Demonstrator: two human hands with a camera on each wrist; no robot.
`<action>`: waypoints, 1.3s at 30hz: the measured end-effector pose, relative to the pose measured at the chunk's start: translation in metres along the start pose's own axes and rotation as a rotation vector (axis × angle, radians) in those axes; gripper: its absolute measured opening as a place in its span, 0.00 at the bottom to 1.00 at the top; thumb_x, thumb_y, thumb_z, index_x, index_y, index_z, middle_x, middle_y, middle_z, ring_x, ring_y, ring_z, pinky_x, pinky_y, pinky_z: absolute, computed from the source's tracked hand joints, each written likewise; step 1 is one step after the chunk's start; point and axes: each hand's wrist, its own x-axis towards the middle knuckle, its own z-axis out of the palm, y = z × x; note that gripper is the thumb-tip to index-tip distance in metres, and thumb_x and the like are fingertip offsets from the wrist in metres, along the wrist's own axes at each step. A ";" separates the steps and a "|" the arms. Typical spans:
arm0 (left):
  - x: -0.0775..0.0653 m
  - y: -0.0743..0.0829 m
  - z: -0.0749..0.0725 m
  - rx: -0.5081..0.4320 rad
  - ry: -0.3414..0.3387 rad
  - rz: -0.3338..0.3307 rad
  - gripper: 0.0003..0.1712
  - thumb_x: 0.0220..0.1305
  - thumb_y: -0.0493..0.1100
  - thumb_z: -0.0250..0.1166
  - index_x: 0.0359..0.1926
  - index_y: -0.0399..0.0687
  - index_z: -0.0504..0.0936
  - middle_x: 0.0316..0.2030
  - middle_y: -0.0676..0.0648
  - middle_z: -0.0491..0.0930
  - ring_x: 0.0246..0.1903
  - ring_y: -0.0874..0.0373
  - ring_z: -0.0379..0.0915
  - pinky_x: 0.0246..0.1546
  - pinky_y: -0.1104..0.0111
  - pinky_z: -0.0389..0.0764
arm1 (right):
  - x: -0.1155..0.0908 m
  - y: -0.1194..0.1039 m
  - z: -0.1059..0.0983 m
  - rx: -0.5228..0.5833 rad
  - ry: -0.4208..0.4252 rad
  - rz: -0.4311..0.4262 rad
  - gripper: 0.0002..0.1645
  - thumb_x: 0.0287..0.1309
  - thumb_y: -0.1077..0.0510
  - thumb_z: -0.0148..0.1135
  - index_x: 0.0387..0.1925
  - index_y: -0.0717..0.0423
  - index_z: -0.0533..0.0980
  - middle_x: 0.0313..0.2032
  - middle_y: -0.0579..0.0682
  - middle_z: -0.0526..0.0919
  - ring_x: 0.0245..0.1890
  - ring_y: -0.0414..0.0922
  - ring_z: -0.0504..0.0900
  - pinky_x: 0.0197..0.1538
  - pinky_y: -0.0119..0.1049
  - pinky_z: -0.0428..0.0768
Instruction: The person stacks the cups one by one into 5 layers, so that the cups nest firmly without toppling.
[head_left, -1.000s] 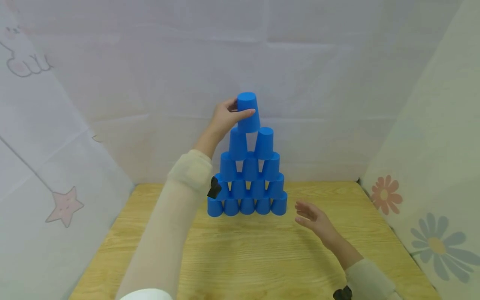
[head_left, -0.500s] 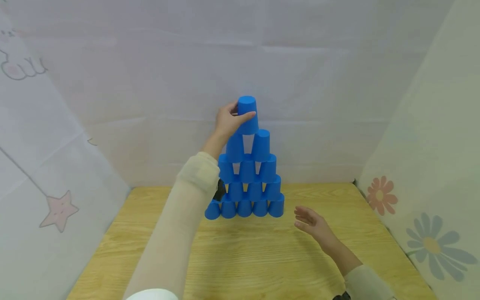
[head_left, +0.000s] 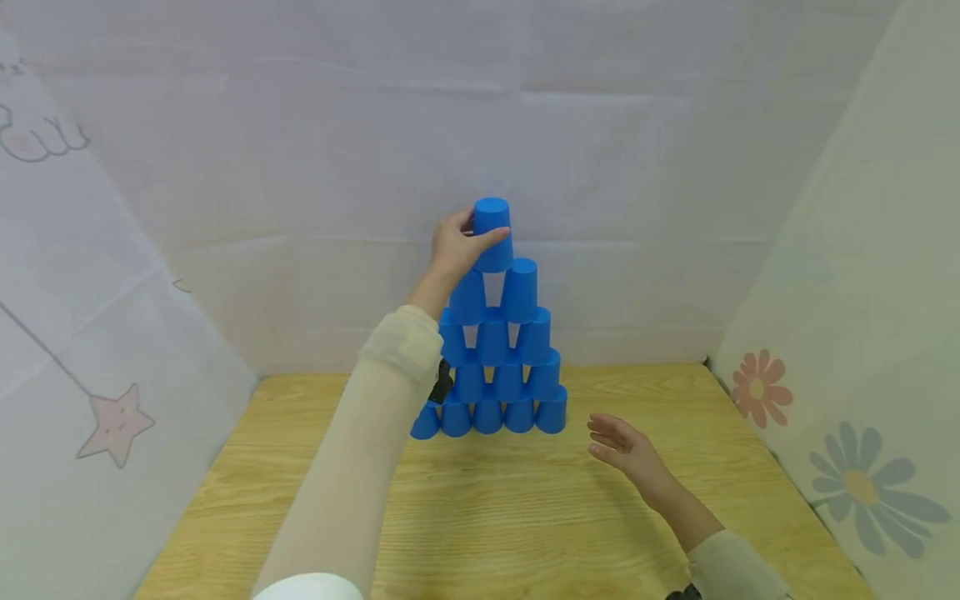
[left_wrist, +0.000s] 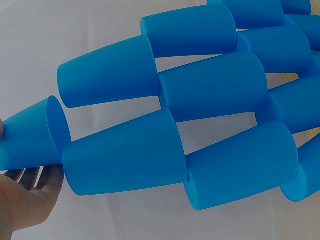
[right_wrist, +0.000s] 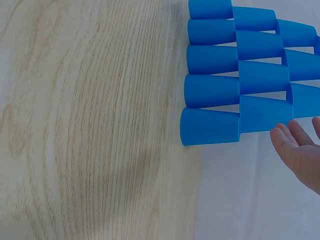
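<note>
A pyramid of upside-down blue plastic cups (head_left: 492, 342) rises in tiers on the wooden table (head_left: 480, 508). At its peak my left hand (head_left: 453, 247) grips one more inverted blue cup (head_left: 492, 218), thumb across the near side and fingers behind. In the left wrist view, this cup's rim is right at the base of a top-row cup (left_wrist: 125, 155), and the hand (left_wrist: 30, 200) partly shows. My right hand (head_left: 626, 446) hovers to the right of the bottom row, fingers relaxed and holding nothing. In the right wrist view its fingertips overlap a second-row cup (right_wrist: 267, 115).
White cloth (head_left: 300, 167) hangs behind the table. Side cloths carry a printed star (head_left: 116, 425) on the left and printed flowers (head_left: 858, 487) on the right. My left sleeve (head_left: 345, 467) covers part of the pyramid's lower left.
My left hand has lowered the cup slightly toward the top pair of cups. The head view has shifted a little. The right hand stays almost in place.
</note>
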 end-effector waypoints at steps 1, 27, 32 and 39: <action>-0.006 0.008 -0.003 -0.005 -0.011 -0.012 0.43 0.40 0.69 0.60 0.59 0.62 0.62 0.54 0.55 0.66 0.52 0.58 0.62 0.49 0.58 0.67 | 0.000 0.000 0.000 0.001 0.000 0.000 0.34 0.52 0.56 0.58 0.58 0.62 0.57 0.56 0.60 0.62 0.56 0.57 0.59 0.53 0.44 0.66; -0.010 0.005 -0.005 -0.002 -0.014 0.003 0.42 0.44 0.66 0.59 0.61 0.62 0.60 0.55 0.53 0.65 0.53 0.55 0.61 0.48 0.57 0.67 | -0.004 0.002 0.001 0.014 -0.010 0.001 0.34 0.52 0.58 0.58 0.58 0.65 0.57 0.56 0.61 0.62 0.56 0.58 0.59 0.52 0.39 0.67; -0.013 0.005 -0.005 -0.007 -0.015 0.019 0.43 0.42 0.68 0.59 0.61 0.65 0.59 0.55 0.54 0.64 0.53 0.56 0.61 0.48 0.57 0.67 | -0.004 0.003 0.001 0.013 -0.016 0.003 0.34 0.52 0.58 0.58 0.58 0.65 0.57 0.56 0.61 0.62 0.56 0.59 0.59 0.52 0.39 0.67; -0.055 0.054 -0.032 -0.051 -0.050 -0.056 0.39 0.51 0.58 0.60 0.62 0.54 0.58 0.57 0.48 0.63 0.54 0.54 0.60 0.51 0.59 0.65 | -0.002 0.001 -0.001 -0.009 -0.027 0.003 0.34 0.53 0.57 0.57 0.58 0.64 0.56 0.57 0.60 0.61 0.56 0.58 0.59 0.53 0.43 0.65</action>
